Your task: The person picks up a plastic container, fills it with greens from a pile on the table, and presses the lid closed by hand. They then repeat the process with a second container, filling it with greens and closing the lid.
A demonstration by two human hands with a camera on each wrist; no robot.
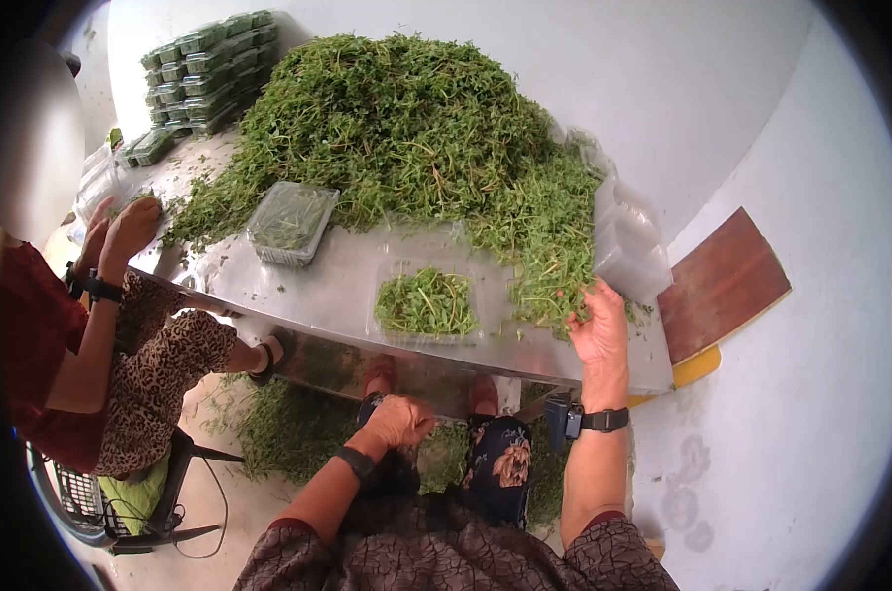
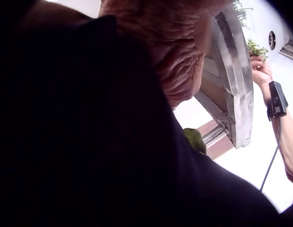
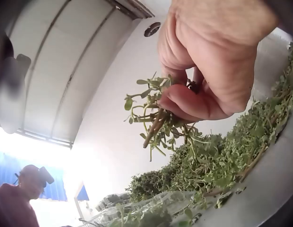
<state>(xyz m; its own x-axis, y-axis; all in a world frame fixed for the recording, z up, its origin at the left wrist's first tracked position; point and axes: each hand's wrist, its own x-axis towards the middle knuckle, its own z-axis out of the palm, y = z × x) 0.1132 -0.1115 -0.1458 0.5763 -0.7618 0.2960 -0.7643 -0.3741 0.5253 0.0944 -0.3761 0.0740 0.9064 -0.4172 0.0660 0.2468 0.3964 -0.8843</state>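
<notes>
In the right wrist view my right hand (image 3: 212, 61) pinches a small bunch of green sprigs (image 3: 153, 116) between thumb and fingers. From the head view, that right hand (image 1: 600, 327) is over the right end of the greens pile (image 1: 396, 128), near the table's front edge. My left hand (image 1: 398, 422) is held low in front of my body, off the table, its fingers curled; nothing shows in it. An open clear container (image 1: 377, 313) with greens (image 1: 428, 302) lies left of my right hand. A filled clear box (image 1: 293, 225) stands further left.
Stacked filled boxes (image 1: 209, 74) stand at the back left. Clear empty containers (image 1: 628, 241) stand at the pile's right. Another person (image 1: 71, 364) sits at the left with both hands over the table (image 1: 337, 276). A brown board (image 1: 726, 281) leans by the right wall. Greens lie beneath the table.
</notes>
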